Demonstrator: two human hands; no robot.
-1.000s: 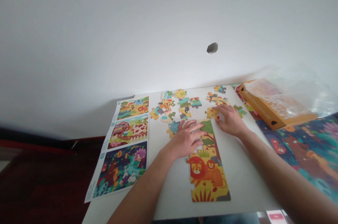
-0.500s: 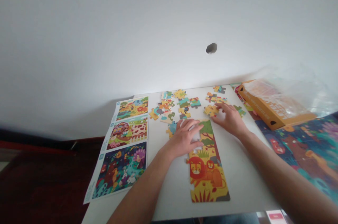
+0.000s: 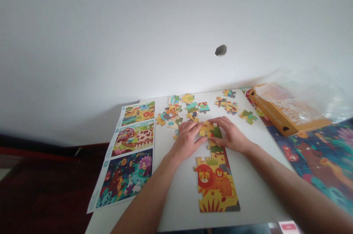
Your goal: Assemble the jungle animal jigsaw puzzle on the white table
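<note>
Yellow fills most of the puzzle piece [image 3: 204,130] between our two hands, with small brownish tufts printed on it. Our left hand [image 3: 188,139] has its fingers close together and thumb apart, tips at the piece's left side; our right hand [image 3: 230,135] has thumb and forefinger spread at its right side, and we cannot tell whether they pinch it. From under our right hand, one joined section [image 3: 216,184] runs toward us, showing two orange lions, with tabs and notches along its left edge.

We count four loose pieces [image 3: 248,117] beyond our right hand; the pile [image 3: 192,107] beyond our left overlaps too much to count. Left of our left hand lies one sheet [image 3: 132,136] with three printed pictures. Right of our right hand, one orange box [image 3: 271,113] lies partly under clear plastic [image 3: 311,98], beside a dark, colourful picture [image 3: 325,153]. Our left fingers partly hide a piece [image 3: 175,135] just behind them; our right thumb covers some printed greenery.
</note>
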